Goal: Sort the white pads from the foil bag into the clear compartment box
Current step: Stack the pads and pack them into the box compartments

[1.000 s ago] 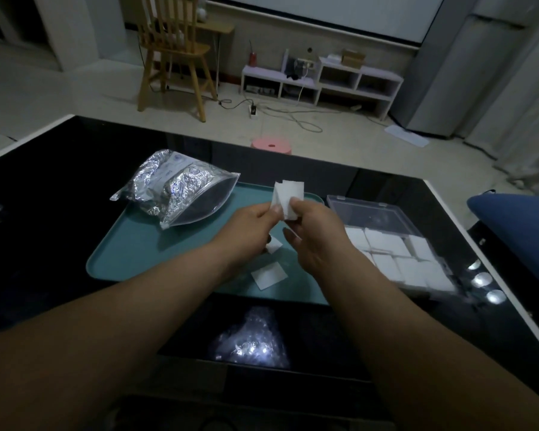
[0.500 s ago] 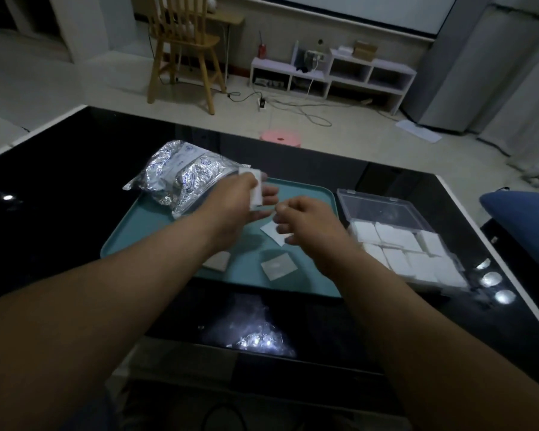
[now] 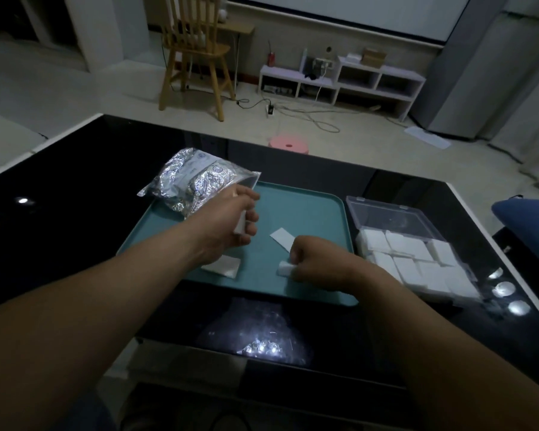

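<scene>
A crinkled foil bag [image 3: 196,180] lies on the far left corner of a teal tray [image 3: 308,206]. My left hand [image 3: 231,223] hovers over the tray beside the bag's mouth and grips a small stack of white pads [image 3: 240,223]. My right hand [image 3: 315,259] is low on the tray with its fingers curled round one white pad [image 3: 285,269]. Two more pads lie loose on the tray: one flat pad [image 3: 282,237] beyond my right hand, another [image 3: 223,265] partly under my left wrist. The clear compartment box [image 3: 395,225] stands right of the tray, its near compartments full of white pads.
The tray and box sit on a glossy black table [image 3: 59,213] that reflects ceiling lights. A blue cushion [image 3: 526,219] lies at the right edge. Beyond the table are a pink stool [image 3: 288,144], a wooden chair [image 3: 196,54] and a low white shelf [image 3: 339,82].
My hands have parted. The left hand carried the pad stack toward the bag. The right hand dropped to the tray and closed on a loose pad there.
</scene>
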A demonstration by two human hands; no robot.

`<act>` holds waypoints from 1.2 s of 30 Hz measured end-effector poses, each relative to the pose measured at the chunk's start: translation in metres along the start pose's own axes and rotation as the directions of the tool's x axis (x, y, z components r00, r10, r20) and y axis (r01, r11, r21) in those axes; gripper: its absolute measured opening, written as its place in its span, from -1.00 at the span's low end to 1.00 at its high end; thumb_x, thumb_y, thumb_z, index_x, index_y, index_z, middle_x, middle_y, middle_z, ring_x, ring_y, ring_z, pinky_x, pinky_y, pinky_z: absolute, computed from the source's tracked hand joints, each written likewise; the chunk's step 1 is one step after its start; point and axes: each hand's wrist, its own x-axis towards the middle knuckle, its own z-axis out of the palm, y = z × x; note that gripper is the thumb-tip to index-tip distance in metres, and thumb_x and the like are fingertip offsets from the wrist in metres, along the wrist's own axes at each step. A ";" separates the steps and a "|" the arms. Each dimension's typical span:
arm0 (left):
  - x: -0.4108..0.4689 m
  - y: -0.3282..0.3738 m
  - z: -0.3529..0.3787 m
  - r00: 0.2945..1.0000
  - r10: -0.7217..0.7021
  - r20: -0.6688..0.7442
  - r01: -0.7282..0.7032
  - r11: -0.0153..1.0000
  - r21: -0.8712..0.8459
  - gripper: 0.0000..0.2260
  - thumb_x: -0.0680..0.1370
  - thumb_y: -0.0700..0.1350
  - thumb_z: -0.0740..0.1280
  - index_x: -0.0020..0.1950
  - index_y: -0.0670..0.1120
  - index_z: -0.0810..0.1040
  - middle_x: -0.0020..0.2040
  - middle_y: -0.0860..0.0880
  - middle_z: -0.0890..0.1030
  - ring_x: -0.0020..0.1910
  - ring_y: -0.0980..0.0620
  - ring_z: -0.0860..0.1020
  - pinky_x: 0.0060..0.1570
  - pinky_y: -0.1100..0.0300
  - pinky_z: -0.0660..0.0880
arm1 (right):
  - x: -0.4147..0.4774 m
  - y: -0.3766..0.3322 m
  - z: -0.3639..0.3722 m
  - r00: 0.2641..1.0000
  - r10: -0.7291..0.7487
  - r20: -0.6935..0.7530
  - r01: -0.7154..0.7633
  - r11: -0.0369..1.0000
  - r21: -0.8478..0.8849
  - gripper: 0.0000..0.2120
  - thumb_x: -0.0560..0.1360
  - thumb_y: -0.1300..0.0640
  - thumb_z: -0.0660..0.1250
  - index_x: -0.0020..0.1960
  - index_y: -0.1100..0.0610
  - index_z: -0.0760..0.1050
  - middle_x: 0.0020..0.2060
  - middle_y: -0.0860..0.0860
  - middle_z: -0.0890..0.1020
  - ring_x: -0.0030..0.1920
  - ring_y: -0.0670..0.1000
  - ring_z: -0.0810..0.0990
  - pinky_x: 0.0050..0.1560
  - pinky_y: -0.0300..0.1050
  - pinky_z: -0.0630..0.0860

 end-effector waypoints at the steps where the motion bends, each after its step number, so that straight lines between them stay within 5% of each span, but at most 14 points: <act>1: 0.001 -0.005 0.002 1.000 0.001 0.004 -0.001 0.999 0.036 -0.91 0.66 -0.19 0.24 0.09 -0.01 0.47 -0.22 -0.07 0.49 -0.40 0.04 0.47 -0.41 0.22 0.37 | -0.001 0.001 -0.001 0.998 0.054 -0.040 -0.043 0.975 0.220 -0.84 0.50 0.17 0.50 -0.04 0.20 0.54 -0.21 0.09 0.60 -0.23 0.07 0.56 -0.31 -0.08 0.43; 3: 0.000 -0.014 0.010 0.999 -0.016 0.033 0.014 0.998 0.058 -0.91 0.64 -0.11 0.35 0.06 -0.01 0.45 -0.22 -0.05 0.49 -0.41 0.07 0.44 -0.43 0.24 0.34 | -0.001 0.000 -0.004 0.988 0.149 -0.050 -0.078 0.738 0.671 -0.82 0.51 0.29 0.48 -0.11 0.15 0.48 -0.31 0.10 0.55 -0.37 0.00 0.50 -0.39 -0.13 0.36; 5: -0.001 -0.021 0.021 0.996 -0.048 0.080 0.046 0.999 0.028 -0.79 0.59 -0.02 0.44 0.05 -0.02 0.43 -0.25 -0.03 0.48 -0.41 0.09 0.42 -0.45 0.24 0.32 | -0.003 -0.004 -0.005 0.987 0.158 -0.029 -0.042 0.429 0.902 -0.77 0.56 0.32 0.42 -0.19 0.14 0.45 -0.39 0.08 0.50 -0.40 -0.02 0.44 -0.37 -0.17 0.27; 7: -0.003 -0.024 0.034 0.990 -0.063 0.126 0.067 0.997 -0.031 -0.76 0.57 0.01 0.47 0.02 -0.02 0.43 -0.31 0.00 0.49 -0.42 0.09 0.41 -0.49 0.26 0.30 | -0.007 -0.013 -0.001 0.986 0.165 -0.021 -0.021 0.251 0.968 -0.82 0.59 0.31 0.37 -0.16 0.15 0.48 -0.39 0.07 0.55 -0.39 -0.04 0.47 -0.37 -0.17 0.27; 11: -0.002 -0.020 0.054 0.994 -0.031 0.106 0.041 0.995 -0.090 -0.79 0.62 -0.12 0.38 -0.16 0.00 0.40 -0.37 -0.04 0.50 -0.47 0.07 0.41 -0.54 0.30 0.19 | -0.008 -0.022 0.010 0.978 0.209 0.018 -0.033 0.069 0.997 -0.90 0.62 0.26 0.32 -0.06 0.14 0.54 -0.26 0.09 0.64 -0.30 -0.04 0.56 -0.35 -0.22 0.33; 14: 0.001 -0.019 0.064 0.997 -0.032 0.070 0.039 0.995 -0.094 -0.75 0.62 -0.17 0.34 -0.22 0.00 0.39 -0.34 -0.04 0.49 -0.42 0.06 0.43 -0.48 0.26 0.25 | -0.014 -0.015 0.006 0.959 0.282 0.010 -0.067 0.191 0.979 -0.93 0.64 0.11 0.36 0.00 0.09 0.59 -0.16 0.05 0.62 -0.24 -0.05 0.51 -0.26 -0.17 0.41; 17: 0.001 -0.020 0.077 0.995 -0.080 0.054 0.086 0.990 -0.109 -0.82 0.61 -0.22 0.29 -0.16 -0.02 0.43 -0.29 -0.06 0.57 -0.39 0.06 0.51 -0.39 0.21 0.40 | -0.023 0.000 0.001 0.911 0.336 -0.239 -0.001 0.580 0.814 -0.85 0.58 0.04 0.44 -0.07 0.10 0.54 -0.18 0.00 0.57 -0.21 -0.05 0.50 -0.20 -0.12 0.42; 20: -0.003 -0.018 0.090 0.982 -0.152 0.113 0.172 0.967 -0.187 -0.90 0.58 -0.27 0.23 -0.06 -0.10 0.50 -0.23 -0.08 0.67 -0.37 0.06 0.63 -0.41 0.18 0.57 | -0.033 0.015 -0.004 0.806 0.130 -0.577 0.146 0.902 0.407 -0.77 0.49 -0.07 0.49 -0.08 0.02 0.49 -0.04 -0.07 0.57 0.00 -0.08 0.54 -0.03 -0.13 0.47; 22: -0.003 -0.019 0.097 0.951 -0.210 0.226 0.258 0.943 -0.211 -0.88 0.58 -0.22 0.22 -0.04 -0.15 0.55 -0.18 -0.10 0.63 -0.34 0.05 0.65 -0.43 0.20 0.57 | -0.044 0.023 -0.009 0.809 -0.055 -0.585 0.241 0.939 0.246 -0.68 0.44 -0.15 0.52 0.01 -0.01 0.50 0.13 -0.08 0.56 0.18 -0.08 0.50 0.13 -0.12 0.48; 24: -0.002 -0.023 0.103 0.900 -0.225 0.373 0.326 0.916 -0.234 -0.89 0.57 -0.11 0.28 -0.06 -0.14 0.55 -0.17 -0.09 0.53 -0.27 0.02 0.58 -0.31 0.20 0.52 | -0.054 0.028 -0.015 0.874 -0.111 -0.473 0.260 0.929 0.262 -0.54 0.37 -0.19 0.58 0.07 -0.04 0.44 0.24 -0.08 0.54 0.22 -0.09 0.52 0.18 -0.09 0.54; 28: -0.006 -0.027 0.123 0.829 -0.227 0.512 0.390 0.889 -0.238 -0.66 0.60 0.18 0.35 0.01 -0.11 0.62 -0.13 -0.11 0.58 -0.12 -0.03 0.54 -0.04 0.16 0.48 | -0.062 0.045 -0.024 0.914 -0.142 -0.381 0.257 0.927 0.271 -0.49 0.33 -0.09 0.65 -0.01 -0.01 0.34 -0.05 -0.06 0.56 -0.11 -0.02 0.61 -0.09 0.06 0.64; 36: -0.020 -0.025 0.169 0.888 -0.239 0.393 0.331 0.925 -0.185 -0.62 0.63 0.27 0.23 -0.06 -0.02 0.55 -0.36 -0.03 0.59 -0.43 0.07 0.59 -0.48 0.23 0.53 | -0.080 0.086 -0.033 0.840 -0.134 -0.525 0.246 0.958 0.148 -0.64 0.42 -0.13 0.52 0.04 -0.04 0.41 0.01 -0.13 0.48 0.05 -0.06 0.47 0.05 -0.04 0.51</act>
